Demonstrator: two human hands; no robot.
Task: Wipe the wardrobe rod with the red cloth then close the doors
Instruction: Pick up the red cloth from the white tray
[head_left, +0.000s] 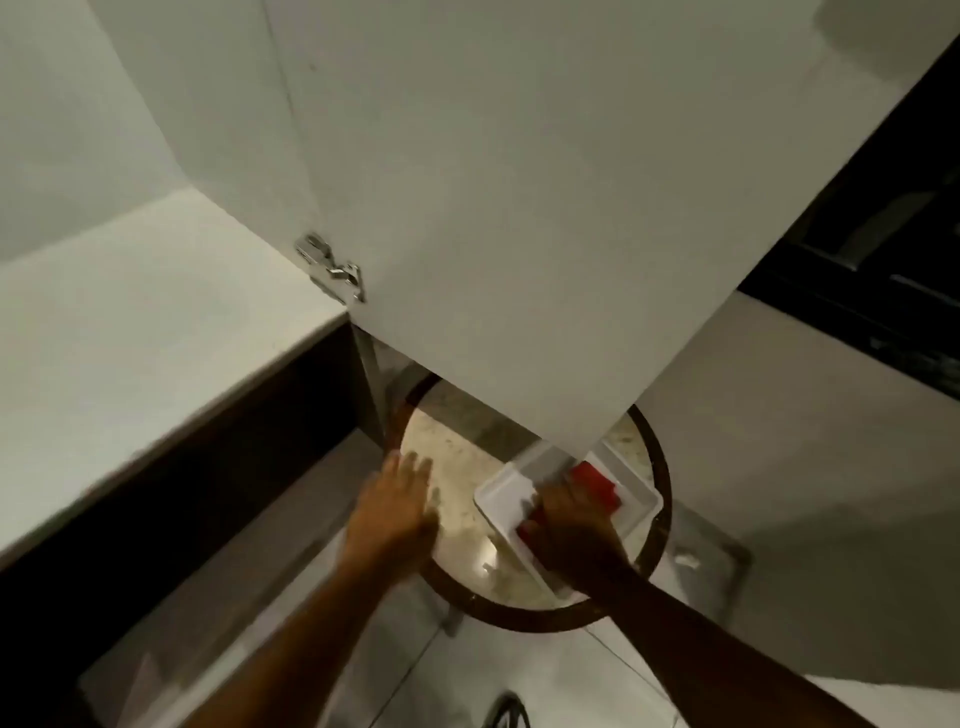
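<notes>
Resting on red cloth in white tray, right hand, grip unclear

The room is dim, with a dull greenish-grey cast over the white wardrobe door. That open door throws shade over the back of the round table, whose stone top catches a small glare near its front. Both hands smear with motion, the left hand worst. The red cloth stays vivid, though its edges are soft. Straight lines bow toward the corners. Light perhaps comes from above and behind; the source is out of view.
</notes>
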